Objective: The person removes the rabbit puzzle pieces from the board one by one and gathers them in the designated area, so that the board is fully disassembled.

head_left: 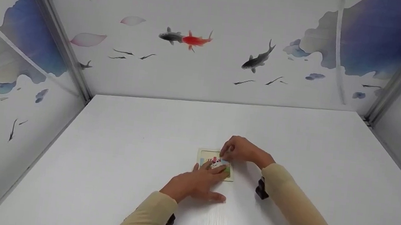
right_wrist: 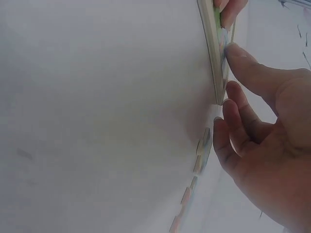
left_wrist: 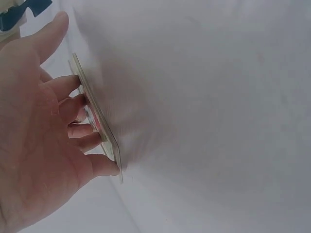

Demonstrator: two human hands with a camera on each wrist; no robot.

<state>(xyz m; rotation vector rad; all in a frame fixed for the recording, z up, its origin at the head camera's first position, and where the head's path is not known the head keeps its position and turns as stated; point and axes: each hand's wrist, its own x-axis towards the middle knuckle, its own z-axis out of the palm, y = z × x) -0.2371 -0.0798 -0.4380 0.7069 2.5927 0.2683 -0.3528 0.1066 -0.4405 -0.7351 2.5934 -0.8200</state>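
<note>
A small square jigsaw puzzle (head_left: 231, 176) with a pale wooden frame and a coloured cartoon picture lies on the white table. My left hand (head_left: 198, 183) rests on it with spread fingers, the thumb held out to the side. In the left wrist view, those fingertips touch the face and edge of the puzzle (left_wrist: 108, 131). My right hand (head_left: 243, 149) is at the far right corner of the frame. In the right wrist view, its thumb (right_wrist: 243, 58) touches the picture, while the bent fingers are by the corner, apart from the thumb. Both hands partly cover the picture.
Several loose puzzle pieces (right_wrist: 203, 150) lie on the table beyond the right fingers, seen edge-on in the right wrist view. White panels (head_left: 204, 75) printed with fish and petals enclose the table (head_left: 127, 131) at the back and sides. Metal posts (head_left: 59, 34) stand at the corners.
</note>
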